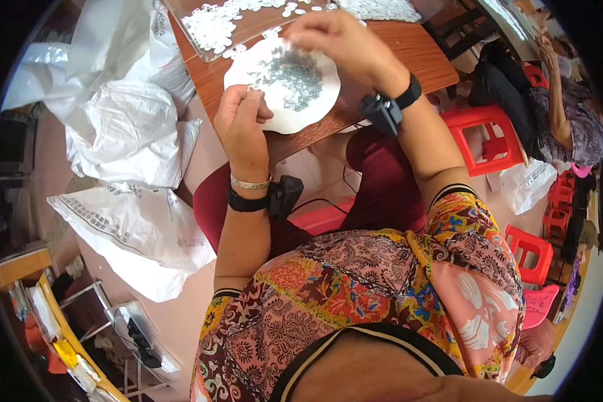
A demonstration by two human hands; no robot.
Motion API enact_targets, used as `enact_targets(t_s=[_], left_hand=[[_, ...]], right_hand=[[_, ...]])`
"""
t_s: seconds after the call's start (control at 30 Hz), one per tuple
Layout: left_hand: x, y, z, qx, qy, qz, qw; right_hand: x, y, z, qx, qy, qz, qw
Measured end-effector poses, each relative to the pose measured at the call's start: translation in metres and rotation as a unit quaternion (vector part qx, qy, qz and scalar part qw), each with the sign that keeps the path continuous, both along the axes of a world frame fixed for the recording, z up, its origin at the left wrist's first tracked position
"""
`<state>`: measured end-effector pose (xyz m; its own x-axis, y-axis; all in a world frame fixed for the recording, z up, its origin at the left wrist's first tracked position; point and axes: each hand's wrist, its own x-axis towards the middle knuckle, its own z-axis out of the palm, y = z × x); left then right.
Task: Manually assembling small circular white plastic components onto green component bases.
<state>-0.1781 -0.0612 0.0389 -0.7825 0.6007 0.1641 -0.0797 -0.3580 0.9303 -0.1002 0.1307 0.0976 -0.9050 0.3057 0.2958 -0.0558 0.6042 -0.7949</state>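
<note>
A white plate with a wavy rim (pixel 241 67) lies at the near edge of the wooden table, bearing a heap of small grey metal pieces (pixel 303 90). My left hand (pixel 244 120) is at the plate's left rim, thumb and fingers pinched together; whatever is between them is too small to name. Over the plate's far side is my right hand (pixel 338 41), slightly blurred, its fingers curled with the tips drawn together. What the right fingertips hold cannot be made out. Small white plastic pieces (pixel 211 30) are spread beyond the plate, some close to its far rim.
A shallow tray (pixel 193 48) holds many of the white pieces, with another pile (pixel 375 9) at the far right. Large white sacks (pixel 124 130) stand left of the table (pixel 409 53). On the right are a red stool (pixel 482 127) and another person (pixel 573 114).
</note>
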Motion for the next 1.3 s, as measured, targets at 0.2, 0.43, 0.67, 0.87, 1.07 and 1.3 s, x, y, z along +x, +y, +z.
enact_targets(t_s=[0.2,0.43,0.67,0.87,1.07,1.3], left_hand=[[-0.005,0.0,0.0,0.01,-0.01,-0.008,1.0],[0.0,0.0,0.0,0.003,0.0,-0.028,1.0],[0.0,-0.001,0.001,-0.005,-0.007,-0.024,1.0],[0.001,-0.002,0.003,0.021,-0.023,-0.034,0.999],[-0.002,0.002,0.0,0.065,-0.047,-0.063,0.995],[-0.005,-0.002,0.0,0.075,-0.043,-0.066,0.994]], right_hand=[[0.013,0.075,-0.029,0.142,-0.068,-0.145,0.977],[-0.001,0.089,-0.053,0.35,-0.167,-0.133,0.912],[-0.003,0.067,-0.044,0.012,-0.087,-0.089,0.992],[-0.005,-0.005,-0.005,-0.175,-0.043,0.07,0.981],[-0.01,-0.028,-0.01,-0.179,-0.078,0.158,0.968],[-0.008,-0.032,-0.009,-0.127,-0.06,0.17,0.975]])
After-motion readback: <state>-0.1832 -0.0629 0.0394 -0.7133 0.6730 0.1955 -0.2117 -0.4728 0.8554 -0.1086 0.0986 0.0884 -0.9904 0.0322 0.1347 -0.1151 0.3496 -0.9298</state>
